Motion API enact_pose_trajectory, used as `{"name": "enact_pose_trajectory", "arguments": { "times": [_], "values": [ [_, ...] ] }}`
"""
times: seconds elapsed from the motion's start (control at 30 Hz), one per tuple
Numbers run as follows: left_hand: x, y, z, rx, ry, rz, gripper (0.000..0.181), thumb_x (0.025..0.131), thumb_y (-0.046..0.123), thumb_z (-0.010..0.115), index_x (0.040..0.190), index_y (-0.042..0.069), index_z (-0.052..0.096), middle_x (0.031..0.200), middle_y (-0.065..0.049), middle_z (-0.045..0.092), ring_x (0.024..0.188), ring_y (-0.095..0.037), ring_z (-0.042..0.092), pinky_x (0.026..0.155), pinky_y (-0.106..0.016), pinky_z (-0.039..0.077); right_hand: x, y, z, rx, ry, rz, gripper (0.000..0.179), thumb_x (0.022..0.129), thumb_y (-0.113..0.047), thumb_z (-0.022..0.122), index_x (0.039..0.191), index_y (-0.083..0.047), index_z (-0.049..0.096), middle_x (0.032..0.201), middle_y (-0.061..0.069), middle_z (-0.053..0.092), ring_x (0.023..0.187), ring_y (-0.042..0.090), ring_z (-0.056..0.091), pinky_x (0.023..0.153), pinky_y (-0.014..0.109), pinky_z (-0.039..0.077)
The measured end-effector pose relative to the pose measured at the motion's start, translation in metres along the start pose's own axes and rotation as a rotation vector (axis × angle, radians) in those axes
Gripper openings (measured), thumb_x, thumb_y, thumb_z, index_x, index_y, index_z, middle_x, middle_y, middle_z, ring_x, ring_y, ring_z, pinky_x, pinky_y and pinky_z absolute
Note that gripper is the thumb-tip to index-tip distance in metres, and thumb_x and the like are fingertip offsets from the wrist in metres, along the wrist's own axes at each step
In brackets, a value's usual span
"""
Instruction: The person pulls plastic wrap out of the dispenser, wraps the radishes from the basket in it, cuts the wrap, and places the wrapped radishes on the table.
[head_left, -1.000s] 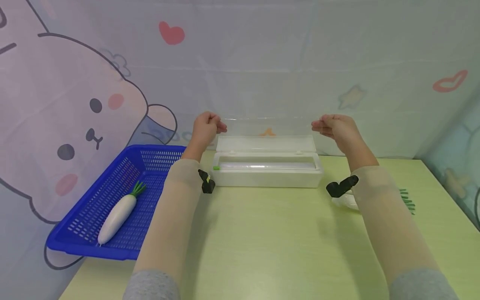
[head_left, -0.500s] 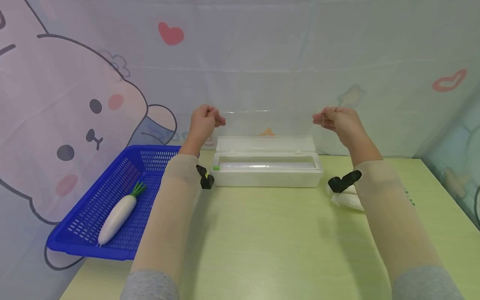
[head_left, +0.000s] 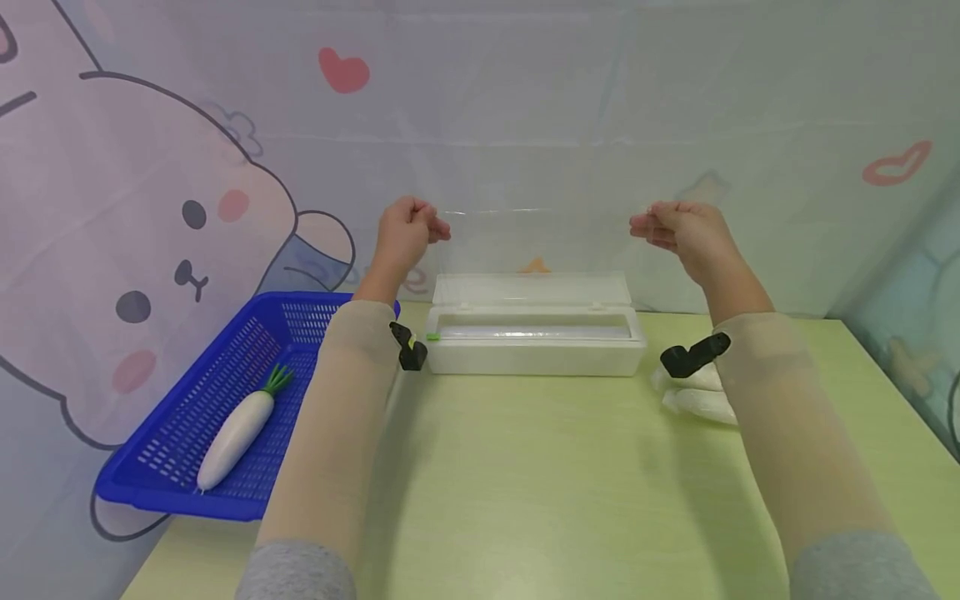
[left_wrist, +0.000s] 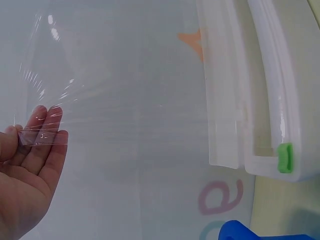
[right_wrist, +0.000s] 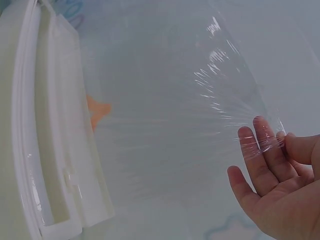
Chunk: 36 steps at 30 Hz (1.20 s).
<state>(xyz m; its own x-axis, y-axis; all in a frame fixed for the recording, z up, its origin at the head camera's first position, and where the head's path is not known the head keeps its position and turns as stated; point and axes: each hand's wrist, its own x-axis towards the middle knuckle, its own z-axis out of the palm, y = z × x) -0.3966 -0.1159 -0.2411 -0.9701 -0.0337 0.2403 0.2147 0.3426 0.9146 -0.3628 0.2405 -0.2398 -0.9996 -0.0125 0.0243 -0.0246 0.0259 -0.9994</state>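
A clear sheet of plastic wrap stretches between my two raised hands above a white wrap dispenser box. My left hand pinches one corner of it between thumb and index finger, the other fingers held out behind the film. At the opposite corner my right hand pinches it the same way; creases fan out from the fingertips in the right wrist view. The dispenser's lid stands up at the back, and the wrap roll shows in its opening. A green slider sits at the box's left end.
Left of my left arm stands a blue plastic basket with a white radish lying in it. Two wrapped white radishes lie on the table at the right, partly behind my right forearm. A printed curtain hangs behind.
Both hands have risen, drawing the plastic wrap higher above the dispenser. They have also spread slightly apart. More of the wrapped radishes shows beside my right arm.
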Motion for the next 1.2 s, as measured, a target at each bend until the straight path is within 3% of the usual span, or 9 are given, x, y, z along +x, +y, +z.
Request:
{"name": "enact_pose_trajectory", "arguments": {
  "times": [0.33, 0.6, 0.87, 1.07, 1.2],
  "values": [
    [-0.001, 0.013, -0.007, 0.007, -0.007, 0.03, 0.019, 0.104, 0.015, 0.04, 0.106, 0.001, 0.053, 0.087, -0.005, 0.066, 0.094, -0.022, 0.068, 0.091, -0.032, 0.051, 0.0, -0.013, 0.0, 0.03, -0.012, -0.023, 0.017, 0.1, -0.023, 0.05, 0.1, -0.011, 0.063, 0.082, -0.009, 0.072, 0.084, 0.001, 0.067, 0.111, 0.034, 0.033],
    [-0.002, 0.019, -0.01, -0.017, 0.004, 0.043, 0.02, 0.104, 0.015, 0.041, 0.107, -0.001, 0.053, 0.085, -0.003, 0.065, 0.091, -0.02, 0.068, 0.089, -0.031, 0.051, 0.001, -0.02, 0.0, 0.008, -0.025, -0.051, 0.023, 0.1, -0.025, 0.05, 0.112, -0.006, 0.057, 0.086, -0.009, 0.072, 0.087, 0.002, 0.067, 0.107, 0.03, 0.037],
    [-0.003, 0.026, -0.015, 0.017, 0.009, 0.049, 0.017, 0.104, 0.018, 0.041, 0.103, 0.005, 0.053, 0.091, -0.005, 0.067, 0.091, -0.018, 0.067, 0.089, -0.032, 0.051, 0.002, -0.024, -0.001, 0.109, -0.032, -0.055, 0.02, 0.097, -0.022, 0.056, 0.107, -0.005, 0.061, 0.085, -0.005, 0.073, 0.085, 0.006, 0.069, 0.103, 0.027, 0.041],
    [-0.01, 0.027, -0.017, 0.027, -0.029, 0.056, 0.02, 0.104, 0.019, 0.041, 0.109, 0.004, 0.052, 0.101, -0.011, 0.067, 0.095, -0.02, 0.067, 0.087, -0.031, 0.053, -0.002, -0.021, -0.007, 0.073, -0.066, -0.101, 0.025, 0.097, -0.022, 0.057, 0.111, -0.001, 0.058, 0.089, -0.004, 0.073, 0.088, 0.006, 0.069, 0.093, 0.021, 0.047],
    [-0.018, 0.027, -0.019, -0.01, -0.074, 0.084, 0.019, 0.104, 0.018, 0.041, 0.109, 0.003, 0.051, 0.103, -0.013, 0.066, 0.099, -0.025, 0.066, 0.088, -0.035, 0.053, -0.011, -0.019, -0.013, 0.065, -0.102, -0.148, 0.021, 0.096, -0.022, 0.058, 0.104, -0.003, 0.061, 0.091, -0.003, 0.073, 0.09, 0.008, 0.068, 0.083, 0.018, 0.051]
  ]
}}
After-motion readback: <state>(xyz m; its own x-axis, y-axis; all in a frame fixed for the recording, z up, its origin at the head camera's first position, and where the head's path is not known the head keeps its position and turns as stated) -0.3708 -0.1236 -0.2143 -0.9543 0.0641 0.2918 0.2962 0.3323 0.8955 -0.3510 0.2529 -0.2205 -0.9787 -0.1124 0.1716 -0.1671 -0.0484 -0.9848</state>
